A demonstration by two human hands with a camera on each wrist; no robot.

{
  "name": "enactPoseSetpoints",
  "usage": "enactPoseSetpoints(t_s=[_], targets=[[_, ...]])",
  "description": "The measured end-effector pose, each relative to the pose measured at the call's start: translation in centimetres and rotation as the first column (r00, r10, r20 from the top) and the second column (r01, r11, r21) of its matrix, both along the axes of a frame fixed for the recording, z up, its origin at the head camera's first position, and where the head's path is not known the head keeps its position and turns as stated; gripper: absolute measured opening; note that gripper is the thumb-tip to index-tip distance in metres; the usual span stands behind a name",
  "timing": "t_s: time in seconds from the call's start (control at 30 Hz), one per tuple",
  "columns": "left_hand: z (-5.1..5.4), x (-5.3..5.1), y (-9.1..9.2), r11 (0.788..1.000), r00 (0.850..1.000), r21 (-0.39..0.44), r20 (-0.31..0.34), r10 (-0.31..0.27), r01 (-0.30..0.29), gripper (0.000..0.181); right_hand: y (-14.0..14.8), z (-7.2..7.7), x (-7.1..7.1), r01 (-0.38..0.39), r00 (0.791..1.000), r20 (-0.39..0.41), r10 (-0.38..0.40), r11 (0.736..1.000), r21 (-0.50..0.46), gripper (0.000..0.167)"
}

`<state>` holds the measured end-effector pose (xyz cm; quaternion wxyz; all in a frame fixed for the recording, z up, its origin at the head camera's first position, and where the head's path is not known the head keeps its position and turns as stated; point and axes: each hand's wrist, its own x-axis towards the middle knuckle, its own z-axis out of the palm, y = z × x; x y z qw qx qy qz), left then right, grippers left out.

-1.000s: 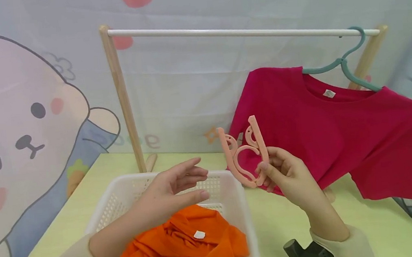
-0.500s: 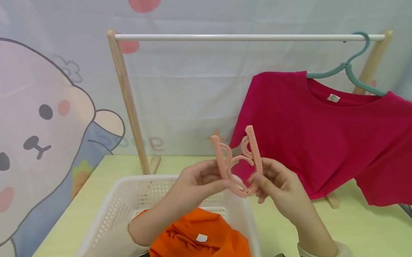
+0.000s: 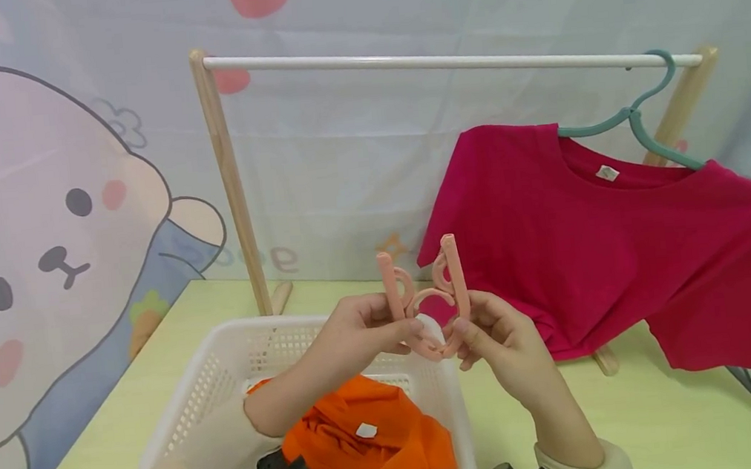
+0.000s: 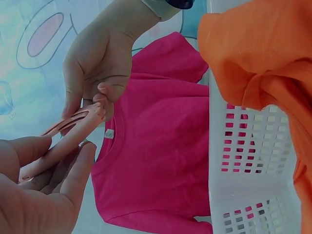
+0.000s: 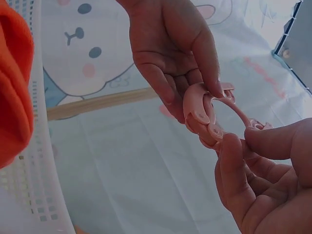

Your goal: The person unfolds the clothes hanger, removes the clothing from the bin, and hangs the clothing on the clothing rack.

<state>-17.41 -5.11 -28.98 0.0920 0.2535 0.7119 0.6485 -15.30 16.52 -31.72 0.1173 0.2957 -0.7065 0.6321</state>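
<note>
A pink folding hanger (image 3: 458, 279) is held up between both hands, its two arms folded upright with the curved hook between them. My left hand (image 3: 361, 332) pinches its left arm between thumb and fingers. On the other side my right hand (image 3: 501, 335) pinches the right arm low down, thumb in front. The right wrist view shows the pink hanger (image 5: 197, 105) close up, with its hinge joints between the two hands. Below the hands, a crumpled orange shirt (image 3: 394, 449) lies in a white plastic basket (image 3: 208, 361).
Behind stands a wooden rack with a white rail (image 3: 400, 61). At its right end a magenta T-shirt (image 3: 592, 260) hangs from a teal hanger (image 3: 658, 139). The pale green table (image 3: 633, 420) spreads beneath, with a cartoon-printed cloth (image 3: 343, 170) at the back.
My left hand has come rightward from above the basket and taken hold of the pink hanger's left arm. My right hand has moved slightly left and down, still holding the hanger.
</note>
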Motion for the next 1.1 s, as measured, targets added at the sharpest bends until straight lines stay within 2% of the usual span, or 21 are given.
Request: enactPoseSetpoints(t_s=[0.1,0.23,0.33,0.6,0.67,0.9,1.1], targets=[[0.2,-0.2,-0.1,1.0,1.0,-0.004,-0.02,-0.005,0.005,0.021,0.1,0.2,0.0,0.018,1.0,0.013,-0.018,1.0,-0.013,0.029],[0.4,-0.3,-0.3,0.999,0.999,0.03,-0.034,-0.042,0.043,0.02,0.3,0.4,0.0,0.047,0.998,0.036,-0.046,0.998,-0.037,0.021],[0.5,-0.3,-0.5,0.997,0.998,0.051,-0.039,-0.047,0.049,0.021,0.4,0.5,0.0,0.071,0.996,0.059,-0.067,0.995,-0.064,0.016],[1.4,-0.2,-1.3,0.996,0.998,0.074,-0.012,0.059,-0.058,0.022,0.9,0.8,0.2,0.139,0.985,0.121,-0.126,0.984,-0.107,0.017],[1.6,-0.2,-1.5,0.995,0.998,0.083,-0.012,0.065,-0.064,0.023,0.9,0.9,0.3,0.144,0.983,0.126,-0.13,0.984,-0.109,0.017],[1.4,-0.2,-1.7,0.988,0.999,0.145,0.007,0.053,-0.054,0.025,1.0,0.8,0.3,0.116,0.985,0.142,-0.099,0.986,-0.123,0.017],[1.3,-0.3,-2.0,0.978,0.998,0.201,0.035,0.046,-0.052,0.025,1.2,0.4,0.0,0.026,0.986,0.165,0.002,0.986,-0.164,0.019]])
